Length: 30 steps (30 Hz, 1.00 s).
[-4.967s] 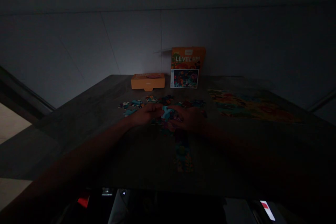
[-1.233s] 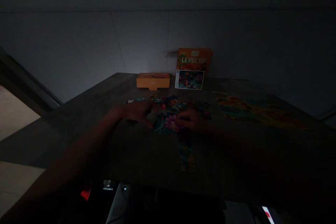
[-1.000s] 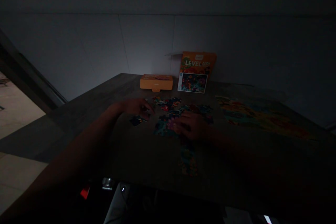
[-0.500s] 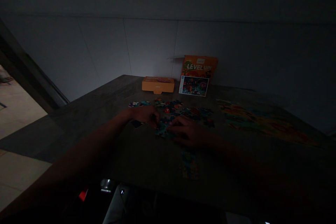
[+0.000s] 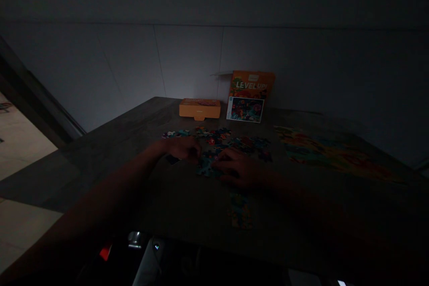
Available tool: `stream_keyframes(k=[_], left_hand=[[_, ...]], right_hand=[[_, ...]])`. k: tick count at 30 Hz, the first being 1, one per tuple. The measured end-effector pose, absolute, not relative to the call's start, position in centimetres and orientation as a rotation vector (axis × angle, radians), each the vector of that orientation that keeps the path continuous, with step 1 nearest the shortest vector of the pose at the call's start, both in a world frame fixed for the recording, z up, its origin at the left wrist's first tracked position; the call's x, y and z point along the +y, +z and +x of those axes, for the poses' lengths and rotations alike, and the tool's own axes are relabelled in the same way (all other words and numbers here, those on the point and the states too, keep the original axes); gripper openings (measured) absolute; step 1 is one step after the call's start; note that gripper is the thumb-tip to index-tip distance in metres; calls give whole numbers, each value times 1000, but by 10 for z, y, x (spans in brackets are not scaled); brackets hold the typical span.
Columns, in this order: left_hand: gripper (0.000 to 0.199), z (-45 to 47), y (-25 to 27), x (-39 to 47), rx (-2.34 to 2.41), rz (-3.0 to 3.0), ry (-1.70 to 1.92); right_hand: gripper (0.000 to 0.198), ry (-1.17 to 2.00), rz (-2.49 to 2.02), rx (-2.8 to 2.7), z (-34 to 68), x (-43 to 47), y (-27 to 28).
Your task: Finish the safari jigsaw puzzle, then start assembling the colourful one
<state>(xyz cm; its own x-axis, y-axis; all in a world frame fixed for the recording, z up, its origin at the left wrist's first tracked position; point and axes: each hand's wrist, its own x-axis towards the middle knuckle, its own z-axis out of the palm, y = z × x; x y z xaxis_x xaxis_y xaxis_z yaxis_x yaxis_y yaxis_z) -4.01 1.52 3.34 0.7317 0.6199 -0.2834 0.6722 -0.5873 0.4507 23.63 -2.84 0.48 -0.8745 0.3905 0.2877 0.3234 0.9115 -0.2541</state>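
Observation:
In dim light, a small teal group of jigsaw puzzle pieces (image 5: 205, 168) lies on the table between my two hands. My left hand (image 5: 183, 147) is at its upper left with the fingers curled down and closed; whatever they pinch is hidden. From the right, my right hand (image 5: 236, 168) has its bent fingers on the right edge of the teal group, gripping it. Beyond the hands are more dark, colourful puzzle pieces (image 5: 246, 144), some joined. A dark piece (image 5: 173, 159) lies under my left wrist. Nearer me is a small joined strip of puzzle pieces (image 5: 240, 212).
An orange box (image 5: 199, 109) lies at the back of the grey table (image 5: 134, 120). Beside it stands an orange "LEVEL UP!" box (image 5: 254, 84) with a picture card (image 5: 246, 110) leaning on it. A large colourful assembled puzzle (image 5: 328, 154) lies at the right.
The view has shifted slightly, so the boxes and table sit a little further left. Both hands stay at the teal pieces, with the left fingers only slightly moved.

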Motion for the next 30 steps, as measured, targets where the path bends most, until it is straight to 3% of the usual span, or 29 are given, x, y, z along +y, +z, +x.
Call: stream_keyframes(k=[30], left_hand=[[12,-36,33,12,936,2426,-89]], right_hand=[[41,331,-532,-2712,239,-27,5]])
